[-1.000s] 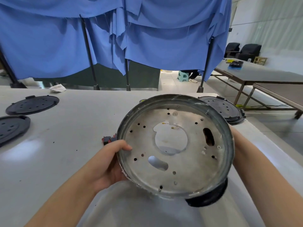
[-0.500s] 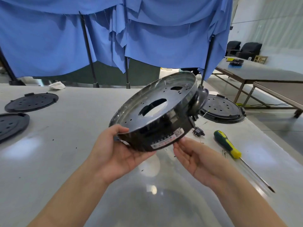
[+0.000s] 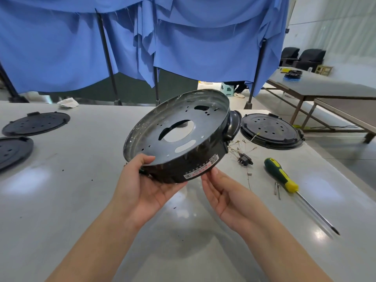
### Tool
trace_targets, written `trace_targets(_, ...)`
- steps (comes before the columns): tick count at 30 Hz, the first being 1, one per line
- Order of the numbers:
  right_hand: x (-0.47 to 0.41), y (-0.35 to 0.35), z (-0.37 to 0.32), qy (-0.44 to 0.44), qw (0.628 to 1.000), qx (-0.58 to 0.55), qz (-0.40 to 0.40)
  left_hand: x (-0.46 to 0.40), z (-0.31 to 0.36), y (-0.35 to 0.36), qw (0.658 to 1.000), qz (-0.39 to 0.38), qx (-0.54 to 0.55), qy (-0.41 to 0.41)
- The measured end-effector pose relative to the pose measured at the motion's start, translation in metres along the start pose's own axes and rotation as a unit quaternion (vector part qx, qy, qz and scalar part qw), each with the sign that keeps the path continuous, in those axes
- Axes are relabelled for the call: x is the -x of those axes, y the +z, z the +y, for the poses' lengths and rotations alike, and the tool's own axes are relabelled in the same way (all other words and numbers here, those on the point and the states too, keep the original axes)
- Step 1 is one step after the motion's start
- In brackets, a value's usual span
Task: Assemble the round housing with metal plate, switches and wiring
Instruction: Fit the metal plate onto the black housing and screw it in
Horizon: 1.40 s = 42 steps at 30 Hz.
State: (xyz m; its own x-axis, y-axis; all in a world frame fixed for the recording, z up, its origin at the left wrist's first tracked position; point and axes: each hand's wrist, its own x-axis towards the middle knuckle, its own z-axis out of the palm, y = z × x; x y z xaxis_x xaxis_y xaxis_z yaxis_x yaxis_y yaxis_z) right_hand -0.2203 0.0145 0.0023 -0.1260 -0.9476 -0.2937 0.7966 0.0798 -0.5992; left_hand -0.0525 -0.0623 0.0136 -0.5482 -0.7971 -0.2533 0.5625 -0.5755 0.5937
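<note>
The round black housing (image 3: 183,167) is held tilted above the table, its perforated metal plate (image 3: 179,119) facing up and away, a label on its side wall. My left hand (image 3: 142,188) grips its near-left rim, thumb on the plate edge and palm underneath. My right hand (image 3: 221,192) is palm-up, its straight fingertips touching the housing's lower wall by the label. A small black switch with thin wires (image 3: 244,157) lies on the table to the right.
A green-and-yellow screwdriver (image 3: 284,178) and loose screws (image 3: 277,189) lie at the right. A black round cover (image 3: 270,131) sits behind the housing, two more black covers (image 3: 36,123) at the far left. Blue curtains hang behind the white table (image 3: 81,200).
The housing was turned from facing me to tilted with its side wall toward me, and swung a little further. My right hand left the far rim and now touches the lower wall.
</note>
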Motion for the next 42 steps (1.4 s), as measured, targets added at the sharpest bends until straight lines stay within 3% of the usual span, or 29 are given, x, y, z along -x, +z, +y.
trace_targets(7,0.003,-0.002,0.001,-0.018,1.000,0.016,-0.009,0.002,0.000,-0.002,1.000,0.006,0.007,-0.015)
trace_targets(12,0.008,0.004,-0.004,-0.128,0.989,0.065,-0.023,0.003,-0.005,-0.002,0.997,-0.024,0.041,-0.068)
trace_targets(14,0.011,0.005,-0.003,-0.186,0.977,0.099,-0.023,0.004,-0.005,-0.001,0.993,-0.074,0.038,-0.088)
trace_targets(15,0.013,0.014,0.001,-0.217,0.970,0.107,-0.040,0.002,-0.011,0.003,0.990,-0.080,0.048,-0.101)
trace_targets(16,0.017,0.027,0.004,-0.245,0.957,0.111,-0.108,-0.003,-0.020,0.011,0.993,-0.056,0.035,-0.097)
trace_targets(17,0.021,0.046,0.011,-0.274,0.927,0.099,-0.234,-0.016,-0.032,0.019,0.996,-0.017,0.020,-0.084)
trace_targets(18,0.023,0.063,0.015,-0.358,0.882,0.088,-0.293,-0.026,-0.040,0.018,0.993,-0.010,0.070,-0.094)
trace_targets(19,0.026,0.068,0.011,-0.391,0.877,0.046,-0.275,-0.032,-0.048,0.010,0.987,-0.038,0.127,-0.093)
trace_targets(21,0.024,0.069,0.004,-0.371,0.920,0.076,-0.096,-0.029,-0.054,0.010,0.990,-0.064,0.103,-0.077)
trace_targets(23,0.013,0.036,0.003,-0.226,0.968,-0.011,-0.106,-0.020,-0.034,0.008,0.993,-0.034,0.040,-0.104)
trace_targets(24,0.008,0.031,0.000,-0.204,0.978,-0.008,-0.041,-0.011,-0.025,0.004,0.992,-0.061,0.029,-0.104)
trace_targets(26,0.005,0.027,-0.004,-0.194,0.980,0.005,-0.030,0.000,-0.020,0.005,0.989,-0.101,-0.010,-0.111)
trace_targets(31,0.007,0.040,-0.008,-0.210,0.975,-0.037,0.057,-0.001,-0.032,0.009,0.976,-0.062,-0.126,-0.169)
trace_targets(35,0.002,0.040,-0.007,-0.217,0.971,-0.018,0.099,0.001,-0.027,0.004,0.956,-0.073,-0.195,-0.204)
trace_targets(38,0.000,0.039,-0.008,-0.227,0.967,-0.027,0.112,0.004,-0.016,-0.002,0.898,-0.110,-0.344,-0.250)
trace_targets(40,-0.002,0.037,-0.009,-0.220,0.966,-0.042,0.131,0.009,-0.006,-0.010,0.839,-0.189,-0.423,-0.286)
trace_targets(42,-0.004,0.034,-0.011,-0.204,0.965,-0.058,0.155,0.012,0.002,-0.010,0.800,-0.254,-0.448,-0.310)
